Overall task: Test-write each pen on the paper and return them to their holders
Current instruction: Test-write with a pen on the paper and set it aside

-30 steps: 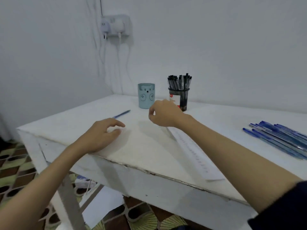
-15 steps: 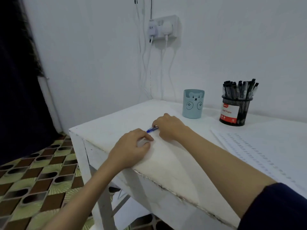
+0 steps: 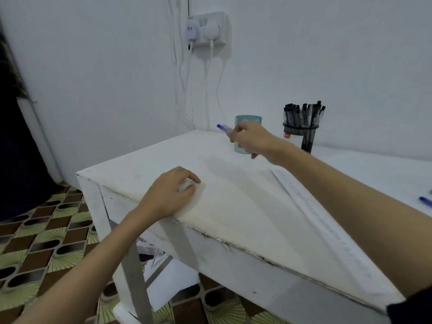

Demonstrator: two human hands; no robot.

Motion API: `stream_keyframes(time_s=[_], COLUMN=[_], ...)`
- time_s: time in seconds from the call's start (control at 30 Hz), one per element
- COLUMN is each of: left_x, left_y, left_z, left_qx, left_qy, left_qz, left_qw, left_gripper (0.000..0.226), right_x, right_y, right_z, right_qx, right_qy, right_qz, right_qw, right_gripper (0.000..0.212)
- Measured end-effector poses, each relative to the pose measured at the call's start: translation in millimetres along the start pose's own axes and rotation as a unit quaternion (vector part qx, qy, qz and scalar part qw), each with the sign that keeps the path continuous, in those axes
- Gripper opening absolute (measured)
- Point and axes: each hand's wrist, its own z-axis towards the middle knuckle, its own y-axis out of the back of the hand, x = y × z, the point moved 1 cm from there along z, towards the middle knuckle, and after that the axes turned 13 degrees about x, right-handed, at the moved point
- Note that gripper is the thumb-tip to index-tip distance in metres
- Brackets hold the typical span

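Right hand (image 3: 251, 141) pinches a blue pen (image 3: 224, 128) in curled fingers, just in front of the teal cup (image 3: 240, 119). Left hand (image 3: 171, 192) rests loosely curled on the tabletop (image 3: 233, 202), holding nothing. Tip the pen upright, clear the rim, then release.

Bench (image 3: 145, 169): white top, chipped dark along the front edge; pen (image 3: 223, 127) in the right hand (image 3: 251, 140) — blue; cup holder (image 3: 240, 120): pale teal; mesh holder (image 3: 307, 136): black, red-and-white label, filled with black pens (image 3: 302, 114); paper (image 3: 327, 220): white with rows of faint marks; floor (image 3: 39, 239) — brown, green and black repeating tile pattern; wall (image 3: 105, 66) and socket (image 3: 208, 28): white.
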Motion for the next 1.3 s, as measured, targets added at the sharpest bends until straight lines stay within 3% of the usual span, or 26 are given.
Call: stream_keyframes(time_s=[0.07,0.13,0.23,0.37,0.5,0.67,0.83,0.93,1.0,1.17,1.3], left_x=[-14,-40,-83,-133,-165,-182,-179,-185,-186,-182,-178], left_y=[-5,-17,-37,-66,-86,-106,-109,-111,-114,-123,-126], left_z=[-2,-2,-1,6,19,33,37,42,45,46,47], left_qx=[0.0,0.025,0.075,0.143,0.243,0.3,0.268,0.24,0.233,0.211,0.205], left_qy=[-0.025,-0.069,-0.137,-0.195,-0.203,-0.215,-0.224,-0.233,-0.231,-0.233,-0.169], left_qz=[-0.013,-0.019,-0.021,-0.015,-0.007,0.057,0.114,0.115,0.099,0.064,0.097], left_qw=[1.0,0.997,0.987,0.97,0.948,0.928,0.93,0.935,0.94,0.947,0.959], left_gripper=[0.017,0.017,0.015,0.018,0.033,0.056,0.054,0.042,0.046,0.067,0.086], right_x=[2,-6,-24,-50,-74,-102,-129,-135,-139,-135,-131], right_y=[25,48,74,99,110,121,117,91,79,76,68], right_z=[-28,-59,-99,-148,-178,-201,-216,-213,-211,-218,-220], right_qx=[0.002,-0.026,-0.069,-0.141,-0.169,-0.168,-0.1,-0.117,-0.16,-0.153,-0.185], right_qy=[-0.031,-0.05,-0.054,-0.048,-0.033,-0.009,-0.118,-0.124,-0.118,-0.073,-0.071], right_qz=[0.092,0.174,0.273,0.434,0.506,0.515,0.365,0.302,0.284,0.313,0.257], right_qw=[0.995,0.983,0.958,0.888,0.845,0.841,0.918,0.938,0.938,0.935,0.946], right_gripper=[0.049,0.061,0.056,0.042,0.055,0.045,0.073,0.04,0.026,0.027,0.03])
